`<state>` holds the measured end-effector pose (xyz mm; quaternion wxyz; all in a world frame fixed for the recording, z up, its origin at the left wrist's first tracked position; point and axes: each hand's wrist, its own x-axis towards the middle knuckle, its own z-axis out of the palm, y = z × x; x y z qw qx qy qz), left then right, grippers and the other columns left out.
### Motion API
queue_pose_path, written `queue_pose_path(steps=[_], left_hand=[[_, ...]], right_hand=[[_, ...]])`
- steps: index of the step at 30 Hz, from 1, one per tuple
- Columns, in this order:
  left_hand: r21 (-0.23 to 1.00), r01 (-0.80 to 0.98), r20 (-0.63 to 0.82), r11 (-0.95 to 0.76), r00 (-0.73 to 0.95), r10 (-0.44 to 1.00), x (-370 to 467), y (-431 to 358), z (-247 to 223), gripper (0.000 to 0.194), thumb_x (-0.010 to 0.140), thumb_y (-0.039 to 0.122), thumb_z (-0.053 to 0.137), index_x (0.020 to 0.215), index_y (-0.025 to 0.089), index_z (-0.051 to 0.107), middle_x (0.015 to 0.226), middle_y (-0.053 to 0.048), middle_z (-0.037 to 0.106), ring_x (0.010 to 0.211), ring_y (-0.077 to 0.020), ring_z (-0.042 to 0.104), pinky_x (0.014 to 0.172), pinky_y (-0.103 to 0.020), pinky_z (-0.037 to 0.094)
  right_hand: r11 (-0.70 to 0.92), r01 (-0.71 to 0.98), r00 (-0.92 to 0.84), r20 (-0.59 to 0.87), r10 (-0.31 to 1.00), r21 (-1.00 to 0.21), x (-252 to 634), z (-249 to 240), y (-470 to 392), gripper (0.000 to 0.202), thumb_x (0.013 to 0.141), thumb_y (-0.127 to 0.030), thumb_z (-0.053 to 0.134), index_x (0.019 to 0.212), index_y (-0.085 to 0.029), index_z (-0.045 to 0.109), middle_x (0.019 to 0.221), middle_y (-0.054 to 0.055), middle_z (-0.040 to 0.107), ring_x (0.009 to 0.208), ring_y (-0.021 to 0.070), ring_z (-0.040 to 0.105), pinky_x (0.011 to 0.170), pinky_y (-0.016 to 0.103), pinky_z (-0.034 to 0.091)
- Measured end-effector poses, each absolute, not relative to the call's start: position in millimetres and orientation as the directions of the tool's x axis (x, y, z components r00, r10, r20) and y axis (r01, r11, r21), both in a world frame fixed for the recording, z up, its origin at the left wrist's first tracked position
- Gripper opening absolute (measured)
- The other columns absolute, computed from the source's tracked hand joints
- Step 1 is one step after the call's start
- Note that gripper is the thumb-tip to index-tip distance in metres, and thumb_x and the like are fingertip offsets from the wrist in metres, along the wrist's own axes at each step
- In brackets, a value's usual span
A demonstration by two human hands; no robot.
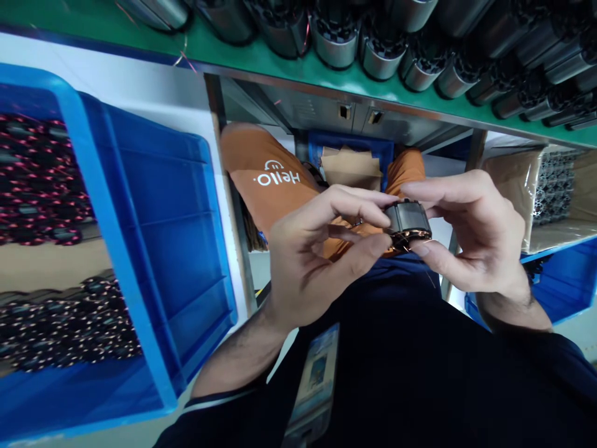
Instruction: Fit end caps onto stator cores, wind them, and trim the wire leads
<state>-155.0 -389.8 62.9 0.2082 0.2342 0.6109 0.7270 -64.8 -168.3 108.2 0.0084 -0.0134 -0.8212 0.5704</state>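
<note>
Between my two hands, above my lap, is a motor stator [408, 218] with a grey metal body, a black slotted end and copper windings at its lower edge. My left hand [321, 249] pinches it from the left with thumb and fingers. On the opposite side, my right hand [476, 230] grips it with the thumb low and the fingers above. Thin loose wire ends hang below the stator. Its inside is turned away and hidden.
Many similar stators [336, 46] stand along the green bench [112, 37] ahead. A blue crate [163, 205] at left holds wound parts in layers with cardboard. At right, a plastic-lined carton [513, 180] holds metal cores above another blue bin [569, 280]. A badge [317, 379] hangs at my chest.
</note>
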Motion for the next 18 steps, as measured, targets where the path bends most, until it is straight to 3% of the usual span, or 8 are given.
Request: queue_pose_path(steps=[3,6,9,11,13,14,16,18], left_hand=[[0.984,0.018,0.116,-0.175,-0.81,0.574,-156,-390,66,0.006,0.108,0.034,0.087,0.112,0.033,0.083,0.129,-0.003,0.086,0.108,-0.0224,0.085,0.072,-0.034,0.071],[0.987,-0.064,0.044,-0.15,-0.78,0.624,-157,-388,60,0.013,0.114,0.04,0.079,0.108,0.029,0.08,0.132,-0.006,0.084,0.114,-0.0221,0.083,0.077,-0.033,0.07],[0.974,-0.203,-0.1,-0.101,-0.783,0.613,-158,-385,43,0.03,0.119,0.053,0.069,0.106,0.026,0.073,0.129,-0.008,0.084,0.106,-0.0205,0.083,0.069,-0.029,0.067],[0.975,-0.194,-0.115,-0.104,-0.853,0.51,-159,-384,35,0.03,0.118,0.054,0.07,0.106,0.026,0.07,0.124,-0.006,0.084,0.1,-0.0178,0.082,0.064,-0.025,0.065],[0.987,-0.054,0.013,-0.153,-0.914,0.406,-161,-384,38,0.028,0.107,0.052,0.086,0.113,0.028,0.073,0.124,-0.004,0.083,0.109,-0.0186,0.083,0.073,-0.028,0.07],[0.985,0.056,0.116,-0.164,-0.916,0.383,-161,-384,43,0.039,0.097,0.052,0.097,0.119,0.03,0.075,0.125,-0.002,0.083,0.116,-0.0206,0.082,0.085,-0.032,0.073],[0.951,0.289,0.309,-0.114,-0.848,0.43,-162,-383,57,0.065,0.08,0.054,0.109,0.132,0.033,0.076,0.132,0.0,0.084,0.13,-0.0265,0.081,0.11,-0.043,0.074],[0.885,0.465,0.404,-0.023,-0.744,0.532,-163,-382,70,0.064,0.084,0.053,0.107,0.136,0.035,0.075,0.133,0.004,0.088,0.134,-0.0293,0.083,0.123,-0.051,0.07]], right_hand=[[0.27,0.013,-1.0,-0.008,0.019,-0.963,-68,112,-172,0.069,0.101,-0.027,0.093,0.162,-0.052,0.073,0.144,-0.002,0.083,0.117,0.0262,0.083,0.107,0.042,0.075],[0.196,0.063,-0.997,-0.055,0.045,-0.979,-68,112,-172,0.059,0.102,-0.03,0.093,0.155,-0.05,0.077,0.141,-0.003,0.084,0.116,0.0251,0.084,0.107,0.041,0.074],[0.113,0.1,-0.992,-0.09,0.094,-0.988,-65,113,-169,0.051,0.102,-0.041,0.093,0.15,-0.045,0.078,0.135,-0.001,0.087,0.108,0.0264,0.086,0.095,0.042,0.076],[0.079,0.125,-0.987,-0.115,0.116,-0.989,-65,116,-166,0.051,0.101,-0.044,0.093,0.15,-0.045,0.078,0.122,0.001,0.088,0.1,0.0269,0.086,0.084,0.042,0.075],[0.061,0.143,-0.984,-0.135,0.116,-0.988,-67,120,-164,0.05,0.102,-0.04,0.092,0.15,-0.046,0.079,0.106,-0.001,0.085,0.09,0.0248,0.084,0.072,0.039,0.07],[0.054,0.147,-0.984,-0.14,0.109,-0.988,-69,121,-164,0.049,0.104,-0.038,0.09,0.151,-0.047,0.079,0.101,-0.001,0.083,0.086,0.023,0.082,0.069,0.037,0.067],[0.049,0.154,-0.984,-0.148,0.096,-0.987,-72,121,-166,0.048,0.106,-0.038,0.089,0.152,-0.046,0.078,0.1,-0.002,0.081,0.083,0.0206,0.081,0.07,0.035,0.066],[0.054,0.169,-0.983,-0.164,0.081,-0.984,-73,120,-169,0.05,0.105,-0.042,0.09,0.153,-0.041,0.076,0.106,-0.001,0.084,0.087,0.0213,0.083,0.078,0.036,0.07]])
